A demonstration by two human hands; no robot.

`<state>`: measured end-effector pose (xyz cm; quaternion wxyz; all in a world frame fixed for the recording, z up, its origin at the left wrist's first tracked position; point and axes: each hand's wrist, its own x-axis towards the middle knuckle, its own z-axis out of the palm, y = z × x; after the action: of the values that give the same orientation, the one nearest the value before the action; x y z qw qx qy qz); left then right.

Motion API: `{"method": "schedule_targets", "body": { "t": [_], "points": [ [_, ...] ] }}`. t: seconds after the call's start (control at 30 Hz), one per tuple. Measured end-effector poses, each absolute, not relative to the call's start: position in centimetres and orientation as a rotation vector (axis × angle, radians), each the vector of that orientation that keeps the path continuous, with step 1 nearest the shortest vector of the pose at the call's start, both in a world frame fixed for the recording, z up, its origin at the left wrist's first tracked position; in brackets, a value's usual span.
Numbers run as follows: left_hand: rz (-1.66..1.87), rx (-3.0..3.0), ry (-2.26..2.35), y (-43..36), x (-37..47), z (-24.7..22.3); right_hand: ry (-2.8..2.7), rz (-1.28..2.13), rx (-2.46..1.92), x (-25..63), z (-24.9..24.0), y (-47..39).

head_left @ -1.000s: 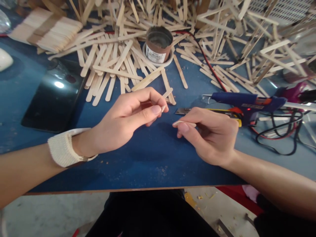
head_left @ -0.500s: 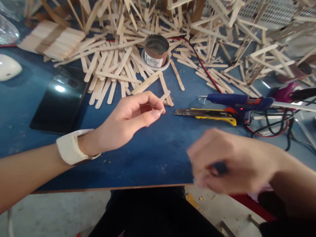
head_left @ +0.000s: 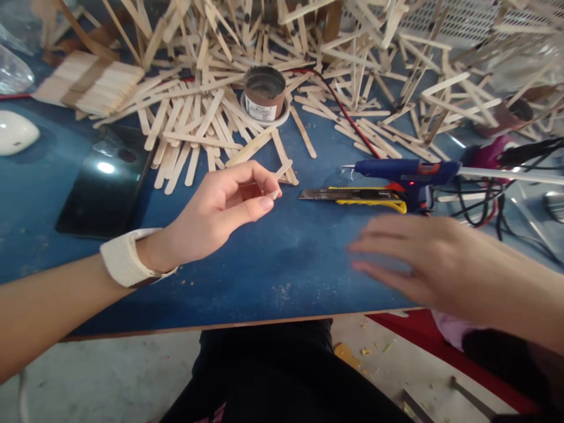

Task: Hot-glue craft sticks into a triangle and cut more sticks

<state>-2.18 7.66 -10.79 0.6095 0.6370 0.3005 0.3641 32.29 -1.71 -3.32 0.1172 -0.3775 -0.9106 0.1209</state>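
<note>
My left hand (head_left: 229, 205), with a white band (head_left: 126, 261) on its wrist, hovers over the blue table. Its thumb and forefinger pinch a wooden craft stick (head_left: 276, 194), of which only a small pale end shows. Right behind the fingertips lie loose craft sticks (head_left: 285, 155). My right hand (head_left: 423, 255) is over the table's right side, slightly blurred, its thumb and fingers apart with nothing between them. Just beyond it are a yellow utility knife (head_left: 356, 196), blade out, and a blue hot glue gun (head_left: 405, 170) with a lit red light.
A heap of craft sticks (head_left: 189, 123) spreads across the back, around a small brown pot (head_left: 264, 94). At left are a banded stick bundle (head_left: 90, 82), a dark phone (head_left: 103, 182) and a white mouse (head_left: 16, 133). Black cables (head_left: 484, 200) lie at right.
My right hand was closed lower down and nearer the table edge; it has moved up and right and its fingers have spread. My left hand keeps its pinch. The view has shifted slightly.
</note>
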Motion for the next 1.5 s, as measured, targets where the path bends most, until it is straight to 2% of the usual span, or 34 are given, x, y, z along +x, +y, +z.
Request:
{"method": "schedule_targets", "body": {
  "t": [0.07,0.17,0.33,0.5,0.67,0.9,1.23,1.5],
  "points": [
    [0.845,1.487,0.685,7.7,-2.1,-10.7,-2.725,-0.027,-1.075,32.0,-4.3,0.3],
    [0.851,1.515,0.682,7.7,-1.9,-10.3,-2.755,-0.254,-1.216,31.6,-5.9,2.6],
    [0.844,1.574,0.735,7.6,-1.7,-9.9,-2.780,-0.143,-1.295,31.2,-6.8,3.2],
    [0.869,1.607,0.750,7.6,-1.5,-10.0,-2.419,-0.100,-1.386,29.3,-5.8,3.1],
    [0.935,1.548,0.721,7.6,-1.3,-10.2,-2.162,0.061,-1.215,25.7,-6.9,3.0],
    [0.867,1.626,0.701,7.0,-1.6,-9.7,-2.286,-0.025,-0.925,23.9,-9.5,3.3],
    [0.902,1.879,0.538,6.7,-1.9,-9.5,-2.333,-0.066,-0.910,23.7,-10.0,3.2],
    [0.888,1.857,0.500,6.7,-1.9,-9.8,-2.369,-0.008,-0.872,23.9,-9.7,3.2]
  ]
}}
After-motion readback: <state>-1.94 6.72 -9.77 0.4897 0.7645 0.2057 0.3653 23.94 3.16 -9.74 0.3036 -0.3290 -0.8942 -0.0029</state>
